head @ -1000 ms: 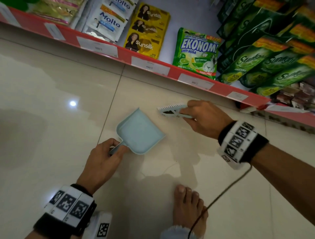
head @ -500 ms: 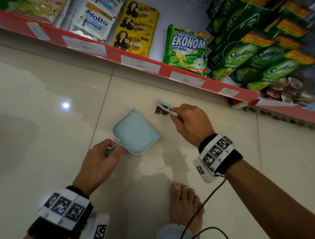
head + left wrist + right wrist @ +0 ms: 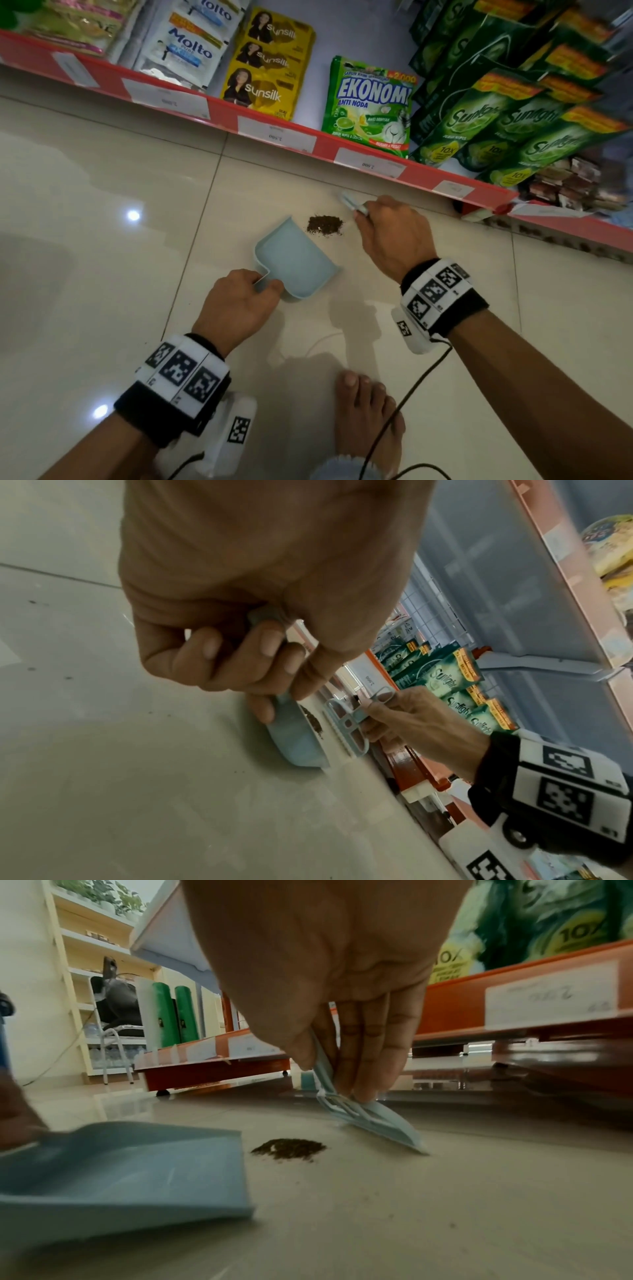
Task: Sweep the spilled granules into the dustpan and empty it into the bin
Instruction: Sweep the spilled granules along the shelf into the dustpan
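A small heap of dark brown granules point(image 3: 324, 225) point(image 3: 289, 1148) lies on the beige floor tile, just off the open lip of the light blue dustpan point(image 3: 294, 260) point(image 3: 120, 1172). My left hand point(image 3: 253, 291) grips the dustpan's handle, fingers curled round it point(image 3: 240, 653), and the pan rests on the floor. My right hand point(image 3: 373, 222) pinches a small light blue brush point(image 3: 352, 202) point(image 3: 369, 1118). Its edge touches the floor just right of the heap, on the side away from the pan. No granules show inside the pan.
A red shelf edge point(image 3: 274, 137) with price labels runs across behind the heap, packed with detergent and shampoo packs. My bare foot point(image 3: 363, 418) and a black cable point(image 3: 411, 390) are near the bottom. A few stray grains point(image 3: 452, 1225) dot the tile. No bin is in view.
The brush lay over the granules before; it has drawn back to the right and the heap now shows beside the pan's lip. The left hand still holds the dustpan.
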